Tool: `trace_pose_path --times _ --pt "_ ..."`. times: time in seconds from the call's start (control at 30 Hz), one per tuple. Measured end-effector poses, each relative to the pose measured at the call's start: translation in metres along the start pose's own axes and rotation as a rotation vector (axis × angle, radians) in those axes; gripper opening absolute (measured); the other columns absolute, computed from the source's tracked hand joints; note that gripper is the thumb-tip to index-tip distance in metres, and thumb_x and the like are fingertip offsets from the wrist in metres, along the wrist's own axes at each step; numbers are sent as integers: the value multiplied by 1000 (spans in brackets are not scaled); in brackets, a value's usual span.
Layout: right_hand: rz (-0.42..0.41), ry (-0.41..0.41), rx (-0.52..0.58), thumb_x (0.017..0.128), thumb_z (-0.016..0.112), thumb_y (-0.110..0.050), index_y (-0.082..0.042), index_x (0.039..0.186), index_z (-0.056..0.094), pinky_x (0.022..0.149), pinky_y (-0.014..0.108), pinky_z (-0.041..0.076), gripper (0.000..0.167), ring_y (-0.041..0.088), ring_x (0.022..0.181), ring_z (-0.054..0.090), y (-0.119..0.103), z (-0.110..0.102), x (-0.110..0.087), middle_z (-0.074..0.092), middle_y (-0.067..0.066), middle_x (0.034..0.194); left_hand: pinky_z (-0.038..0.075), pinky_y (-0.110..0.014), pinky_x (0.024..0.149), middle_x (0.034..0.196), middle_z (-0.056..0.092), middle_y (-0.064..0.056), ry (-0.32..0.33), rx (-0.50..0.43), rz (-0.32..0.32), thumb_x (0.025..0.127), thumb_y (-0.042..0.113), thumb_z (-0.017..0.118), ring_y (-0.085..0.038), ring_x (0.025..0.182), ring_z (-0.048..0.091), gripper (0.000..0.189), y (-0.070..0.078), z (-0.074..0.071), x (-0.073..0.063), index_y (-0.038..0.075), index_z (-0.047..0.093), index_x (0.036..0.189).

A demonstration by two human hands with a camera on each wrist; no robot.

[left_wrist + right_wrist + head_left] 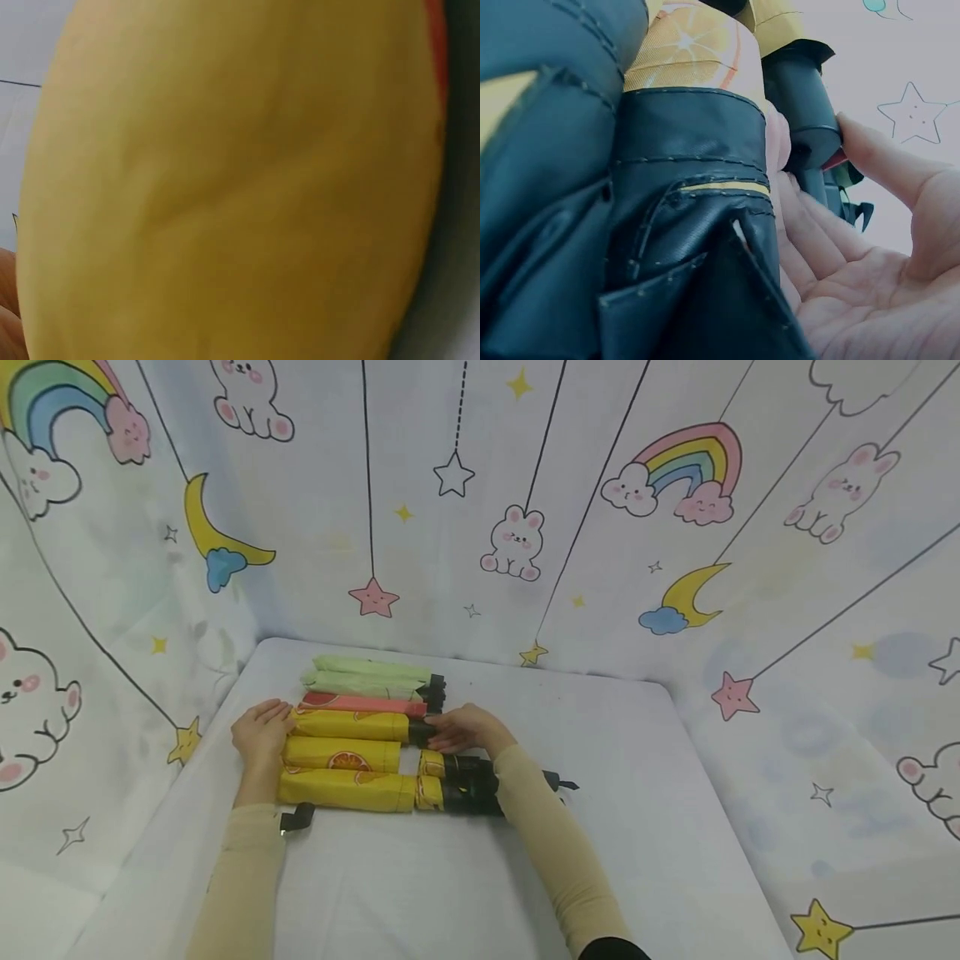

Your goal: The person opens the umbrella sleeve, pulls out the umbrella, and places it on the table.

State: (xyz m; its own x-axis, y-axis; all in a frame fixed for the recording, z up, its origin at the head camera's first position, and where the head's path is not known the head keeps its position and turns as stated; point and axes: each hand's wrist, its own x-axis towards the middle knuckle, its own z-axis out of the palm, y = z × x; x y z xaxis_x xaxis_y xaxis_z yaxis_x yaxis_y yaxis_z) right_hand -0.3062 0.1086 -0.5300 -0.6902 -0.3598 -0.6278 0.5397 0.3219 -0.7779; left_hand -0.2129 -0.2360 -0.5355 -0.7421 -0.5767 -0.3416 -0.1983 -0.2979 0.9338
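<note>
In the head view, several folded umbrellas lie side by side on the white table. My right hand (468,729) pinches the black handle (804,101) of a yellow folded umbrella (352,725) between thumb and fingers. At that umbrella's other end, my left hand (262,731) holds on with bent fingers; its thumb is hidden. Nearer to me lie a second yellow umbrella (341,755) with an orange-slice print and a third yellow umbrella (345,789). Beyond the held one are a red umbrella (360,703) and pale green umbrellas (367,675). Yellow cloth (240,180) fills the left wrist view.
Black folded ends (694,127) of the nearer umbrellas lie under and beside my right wrist. The white table (420,893) extends in front and to the right. Behind it hangs a white cloth backdrop (420,552) printed with rabbits, stars and moons.
</note>
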Motion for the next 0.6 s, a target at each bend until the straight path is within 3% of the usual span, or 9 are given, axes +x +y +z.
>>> trace_pose_path --times 0.37,0.6 --pt "-22 -2 4 84 89 -38 4 137 60 83 45 66 73 28 87 77 -2 2 -2 76 21 104 50 -26 107 154 50 -22 -25 -109 -58 97 -13 61 -25 140 54 57 2 -3 -2 -1 50 152" --pt "-59 -11 -42 85 89 -39 4 120 70 83 43 66 58 26 85 78 -3 7 -8 77 19 100 51 -24 105 155 50 -23 -25 -137 -72 97 -15 60 -25 140 54 57 2 -4 -2 -1 50 151"
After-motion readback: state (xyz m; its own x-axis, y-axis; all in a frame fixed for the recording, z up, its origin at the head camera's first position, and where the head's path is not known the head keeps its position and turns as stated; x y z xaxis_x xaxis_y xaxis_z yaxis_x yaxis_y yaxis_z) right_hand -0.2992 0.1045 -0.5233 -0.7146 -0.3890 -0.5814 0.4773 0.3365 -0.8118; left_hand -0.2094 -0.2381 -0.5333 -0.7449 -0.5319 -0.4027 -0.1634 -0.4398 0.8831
